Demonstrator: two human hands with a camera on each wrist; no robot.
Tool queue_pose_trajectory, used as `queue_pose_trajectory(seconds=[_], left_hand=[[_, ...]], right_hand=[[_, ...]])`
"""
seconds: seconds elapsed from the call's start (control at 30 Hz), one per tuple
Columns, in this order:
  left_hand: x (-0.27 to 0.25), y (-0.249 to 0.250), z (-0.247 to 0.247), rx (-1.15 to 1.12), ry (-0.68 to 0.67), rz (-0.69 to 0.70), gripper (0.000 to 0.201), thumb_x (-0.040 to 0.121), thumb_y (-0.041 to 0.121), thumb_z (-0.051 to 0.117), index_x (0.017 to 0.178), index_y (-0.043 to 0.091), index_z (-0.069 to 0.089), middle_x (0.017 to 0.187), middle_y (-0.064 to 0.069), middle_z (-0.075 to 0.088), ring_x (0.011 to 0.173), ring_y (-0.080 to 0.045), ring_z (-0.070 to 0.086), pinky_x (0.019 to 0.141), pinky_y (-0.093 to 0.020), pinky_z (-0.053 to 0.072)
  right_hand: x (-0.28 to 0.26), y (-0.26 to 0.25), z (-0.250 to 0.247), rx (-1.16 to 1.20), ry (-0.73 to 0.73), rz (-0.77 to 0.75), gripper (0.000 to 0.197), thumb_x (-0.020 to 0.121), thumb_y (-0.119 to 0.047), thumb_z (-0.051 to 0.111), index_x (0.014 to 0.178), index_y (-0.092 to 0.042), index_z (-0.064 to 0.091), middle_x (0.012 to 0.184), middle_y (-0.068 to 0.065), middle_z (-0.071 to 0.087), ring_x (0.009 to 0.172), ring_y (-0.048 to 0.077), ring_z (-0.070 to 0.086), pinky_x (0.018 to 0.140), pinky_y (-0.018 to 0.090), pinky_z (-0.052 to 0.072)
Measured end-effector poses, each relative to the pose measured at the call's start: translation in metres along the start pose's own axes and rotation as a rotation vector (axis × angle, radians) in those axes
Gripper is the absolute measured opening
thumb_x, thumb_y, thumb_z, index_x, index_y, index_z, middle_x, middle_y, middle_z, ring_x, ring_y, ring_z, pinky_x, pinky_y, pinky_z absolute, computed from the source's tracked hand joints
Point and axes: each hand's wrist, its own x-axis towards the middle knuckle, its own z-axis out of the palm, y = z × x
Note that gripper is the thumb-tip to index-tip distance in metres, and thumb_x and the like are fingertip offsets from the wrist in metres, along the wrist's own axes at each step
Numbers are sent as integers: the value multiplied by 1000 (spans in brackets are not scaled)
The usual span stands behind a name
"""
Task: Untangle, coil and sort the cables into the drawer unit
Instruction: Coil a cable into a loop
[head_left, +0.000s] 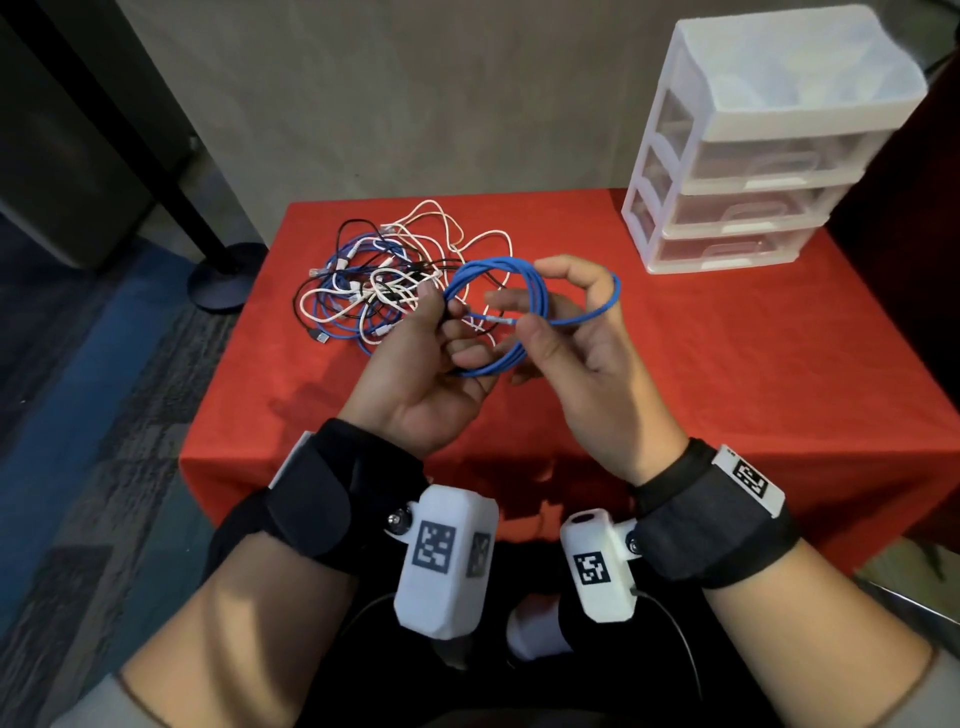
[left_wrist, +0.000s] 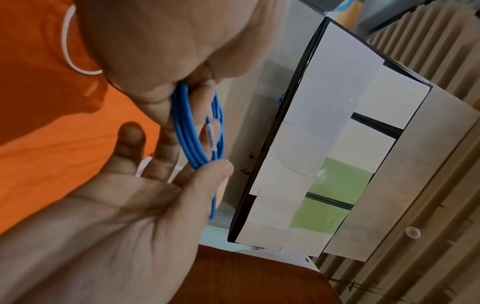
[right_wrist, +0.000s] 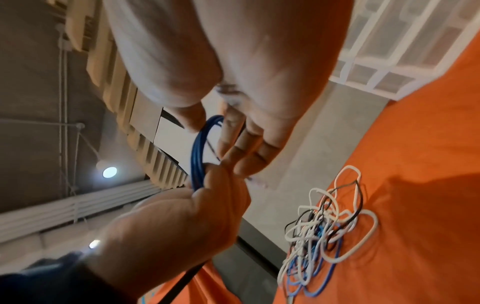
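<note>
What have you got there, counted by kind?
Blue cable coil, held in left hand and right hand: 1
Tangle of white, black and blue cables: 1, strands too knotted to count
Drawer unit: 1
Total: 3

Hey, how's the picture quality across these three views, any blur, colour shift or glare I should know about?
Head view: mostly sharp, the drawer unit softens and bends near the corner. Left wrist view: the blue cable coil is fairly clear, the right hand above it blurred, the red tablecloth looks orange. Right wrist view: soft overall, ceiling lamp glares, cable tangle still readable.
</note>
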Motion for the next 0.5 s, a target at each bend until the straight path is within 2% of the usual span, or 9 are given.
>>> queue_pose_trajectory(seconds=[0.03, 0.07, 0.1, 0.17, 0.23, 0.27, 0.33, 0.4, 0.5], left_hand=[[-1, -1, 2, -8, 6, -1, 47, 106, 45, 42, 71, 15, 48, 53, 8, 21, 35, -5, 22, 33, -15, 35], [-1, -3, 3, -15, 10, -6, 46, 106, 45, 42, 72, 14, 48, 55, 8, 22, 35, -5, 23, 34, -15, 36], [-1, -5, 4, -14, 12, -19, 46, 106, 45, 42, 73, 14, 48, 56, 8, 22, 35, -5, 24, 33, -15, 36], [-1, -9, 3, -5, 10, -51, 45, 106, 45, 42, 73, 14, 48, 55, 8, 24, 35, -5, 25, 33, -15, 34], [-1, -7, 1, -8, -3, -66, 45, 106, 45, 43, 74, 14, 49, 50, 8, 25, 36, -4, 26, 35, -14, 31], [-2, -4, 0, -13, -14, -70, 45, 106, 45, 43, 74, 13, 50, 50, 8, 26, 37, -4, 26, 35, -13, 29], [-1, 4, -1, -42, -40, -80, 45, 106, 44, 44, 75, 13, 50, 51, 9, 25, 37, -4, 26, 36, -13, 28], [-1, 13, -2, -101, -67, -87, 45, 106, 42, 44, 74, 11, 50, 51, 9, 24, 35, -4, 26, 33, -14, 27], [1, 31, -6, -214, -123, -71, 44, 106, 38, 46, 73, 9, 51, 51, 7, 25, 32, -5, 27, 30, -15, 25]], right_hand=[[-1, 0, 2, 38, -3, 8, 33, 105, -10, 47, 135, -10, 33, 126, 22, 65, 98, 45, 69, 83, 61, 52], [-2, 0, 3, 58, -1, 7, 31, 106, -10, 43, 135, -8, 31, 124, 23, 66, 97, 50, 69, 86, 66, 51], [-4, 0, 4, 48, 6, -4, 29, 107, -10, 39, 135, -6, 30, 120, 25, 67, 96, 50, 69, 90, 66, 53], [-5, 1, 4, -44, 23, -52, 28, 108, -9, 38, 134, -6, 31, 105, 28, 64, 89, 43, 69, 87, 55, 57], [-5, 2, 0, -166, 27, -116, 30, 107, -10, 43, 134, -7, 33, 89, 24, 58, 72, 31, 60, 71, 41, 52], [-5, 3, -3, -225, 14, -147, 32, 105, -11, 47, 135, -6, 34, 84, 17, 56, 70, 23, 54, 69, 35, 46], [-8, 6, -11, -330, -41, -188, 37, 102, -9, 54, 134, -4, 36, 85, -2, 54, 74, 9, 53, 73, 25, 42], [-14, 10, -18, -399, -75, -191, 38, 99, -3, 59, 129, -11, 36, 88, -4, 59, 78, 6, 58, 77, 20, 43], [-21, 17, -29, -465, -56, -105, 37, 96, 2, 61, 117, -20, 40, 85, 0, 67, 77, 13, 61, 76, 18, 41]])
